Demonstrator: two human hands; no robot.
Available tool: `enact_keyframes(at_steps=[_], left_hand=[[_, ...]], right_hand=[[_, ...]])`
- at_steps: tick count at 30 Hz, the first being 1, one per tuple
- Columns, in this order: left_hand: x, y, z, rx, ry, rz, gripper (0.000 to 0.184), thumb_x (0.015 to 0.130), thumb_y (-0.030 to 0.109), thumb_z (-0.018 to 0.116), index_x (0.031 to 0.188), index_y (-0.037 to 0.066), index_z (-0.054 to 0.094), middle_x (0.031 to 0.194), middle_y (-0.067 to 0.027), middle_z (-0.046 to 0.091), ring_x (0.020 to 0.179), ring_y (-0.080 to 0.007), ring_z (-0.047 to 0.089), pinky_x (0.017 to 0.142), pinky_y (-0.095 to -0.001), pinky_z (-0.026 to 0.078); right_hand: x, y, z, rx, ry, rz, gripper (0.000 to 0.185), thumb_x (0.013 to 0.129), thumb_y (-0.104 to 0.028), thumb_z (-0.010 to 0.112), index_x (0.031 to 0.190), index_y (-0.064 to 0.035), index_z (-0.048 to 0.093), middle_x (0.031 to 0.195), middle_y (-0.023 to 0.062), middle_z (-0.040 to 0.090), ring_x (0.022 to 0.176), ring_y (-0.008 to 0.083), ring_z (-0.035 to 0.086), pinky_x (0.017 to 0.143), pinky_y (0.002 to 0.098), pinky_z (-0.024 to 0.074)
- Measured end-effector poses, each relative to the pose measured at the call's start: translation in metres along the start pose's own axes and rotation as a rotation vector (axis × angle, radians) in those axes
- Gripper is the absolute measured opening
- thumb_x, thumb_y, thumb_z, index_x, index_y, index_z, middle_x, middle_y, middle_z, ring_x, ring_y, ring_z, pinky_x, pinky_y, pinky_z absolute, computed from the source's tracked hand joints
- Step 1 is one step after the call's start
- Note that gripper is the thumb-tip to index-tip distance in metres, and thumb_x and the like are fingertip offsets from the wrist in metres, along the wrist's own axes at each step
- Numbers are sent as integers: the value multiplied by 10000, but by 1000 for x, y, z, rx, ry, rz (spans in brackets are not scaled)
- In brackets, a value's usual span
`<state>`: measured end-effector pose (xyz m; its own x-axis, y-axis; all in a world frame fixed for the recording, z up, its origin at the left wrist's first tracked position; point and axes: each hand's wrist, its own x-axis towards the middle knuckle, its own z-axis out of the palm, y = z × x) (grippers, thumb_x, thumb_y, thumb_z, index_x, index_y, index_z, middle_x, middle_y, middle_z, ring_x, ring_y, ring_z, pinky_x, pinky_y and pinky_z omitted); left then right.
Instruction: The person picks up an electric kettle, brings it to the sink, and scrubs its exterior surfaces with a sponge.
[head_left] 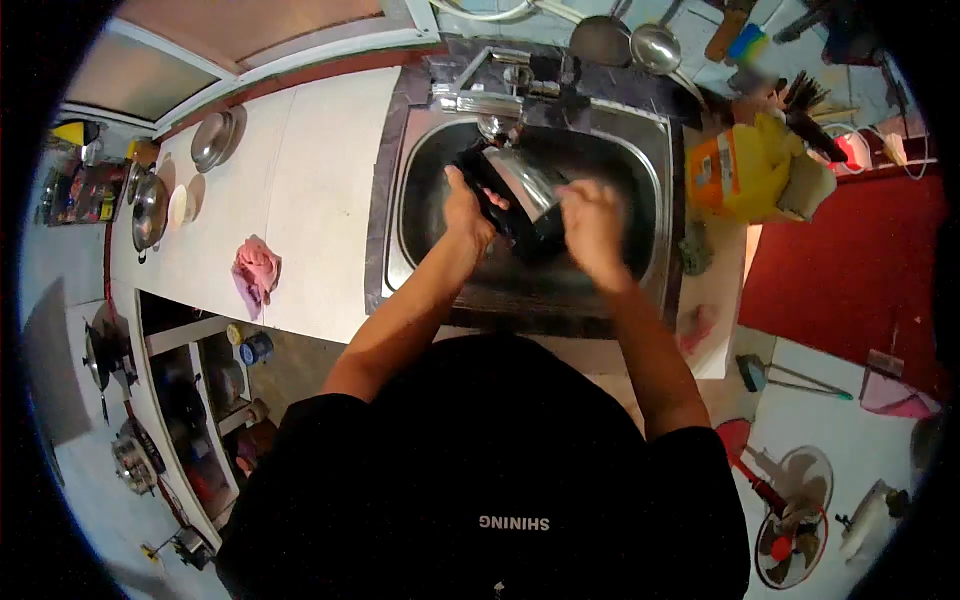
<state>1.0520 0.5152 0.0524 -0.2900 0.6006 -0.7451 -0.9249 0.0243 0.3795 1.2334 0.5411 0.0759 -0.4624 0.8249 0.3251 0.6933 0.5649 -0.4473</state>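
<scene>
A kettle with a shiny metal body and black parts is tilted over the steel sink. My left hand is closed around its black handle side, thumb up along the edge. Against the metal body on the other side is my right hand, curled and blurred by motion; whatever its fingers may hold is hidden. Just above the kettle hangs the faucet spout.
On the white counter left of the sink lie a pink cloth and metal pans. A yellow bag and a green scrubber are right of the sink. A ladle hangs behind it.
</scene>
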Motion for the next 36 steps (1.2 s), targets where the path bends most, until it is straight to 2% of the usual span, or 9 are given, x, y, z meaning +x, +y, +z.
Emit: enact_keyframes(at_steps=[5, 11, 15, 20, 25, 27, 32, 35, 36], left_hand=[[4, -9, -9, 150, -88, -42, 651, 881, 654, 267, 707, 49, 433, 557, -74, 417, 429, -214, 425, 422, -358, 416], [-28, -5, 5, 541, -235, -15, 607, 945, 514, 255, 678, 20, 485, 491, -103, 457, 343, -223, 418, 349, -356, 389], [-28, 5, 4, 764, -290, 141, 609, 956, 482, 274, 661, -2, 497, 482, -111, 470, 307, -209, 391, 331, -342, 372], [-41, 5, 0, 1112, -375, 275, 577, 970, 435, 290, 687, -23, 496, 481, -107, 477, 317, -195, 426, 336, -327, 374], [-40, 5, 5, 1194, -406, 360, 546, 982, 403, 266, 722, -22, 491, 492, -106, 494, 333, -179, 450, 347, -322, 375], [-47, 10, 6, 1209, -415, 339, 537, 982, 392, 271, 714, -20, 486, 496, -107, 498, 334, -176, 451, 350, -320, 375], [-38, 14, -1, 1212, -384, 347, 545, 972, 394, 306, 691, -24, 514, 506, -103, 506, 331, -169, 454, 354, -317, 374], [-41, 9, -2, 1324, -372, 243, 519, 924, 443, 425, 756, -24, 578, 575, -146, 567, 451, -241, 561, 461, -354, 448], [-40, 8, -5, 1449, -494, 429, 491, 903, 440, 473, 783, -24, 578, 606, -152, 575, 500, -250, 575, 502, -359, 457]], right_hand=[[0, -20, 15, 179, -99, -110, 179, 785, -82, 579, 931, -78, 681, 973, 79, 591, 917, 292, 523, 789, 380, 448], [43, -4, 30, 53, 100, -33, 189, 794, -84, 580, 960, -74, 669, 977, 72, 595, 907, 282, 533, 764, 369, 453], [1, -25, 16, 168, 33, -245, 193, 783, -50, 576, 953, -74, 665, 946, 76, 605, 871, 294, 531, 745, 379, 448], [12, 3, -3, 153, 180, 70, 211, 782, -49, 599, 985, -62, 657, 984, 101, 606, 940, 306, 535, 808, 366, 439], [22, -38, -11, 270, 157, -99, 237, 804, -36, 566, 1030, -57, 636, 1060, 109, 581, 959, 313, 512, 845, 391, 420], [41, -16, -1, 226, 220, 65, 251, 796, -28, 554, 1032, -61, 635, 1058, 107, 585, 934, 320, 508, 826, 412, 421], [24, -47, -10, 233, 50, -199, 221, 814, -60, 546, 1009, -88, 646, 1045, 86, 587, 971, 307, 505, 855, 382, 432], [33, -10, -2, 46, 5, -42, 214, 837, -105, 523, 1007, -100, 652, 1036, 81, 604, 953, 304, 522, 818, 392, 448], [35, 4, -4, 40, -33, 13, 206, 834, -113, 524, 990, -92, 658, 993, 99, 615, 915, 306, 535, 783, 398, 457]])
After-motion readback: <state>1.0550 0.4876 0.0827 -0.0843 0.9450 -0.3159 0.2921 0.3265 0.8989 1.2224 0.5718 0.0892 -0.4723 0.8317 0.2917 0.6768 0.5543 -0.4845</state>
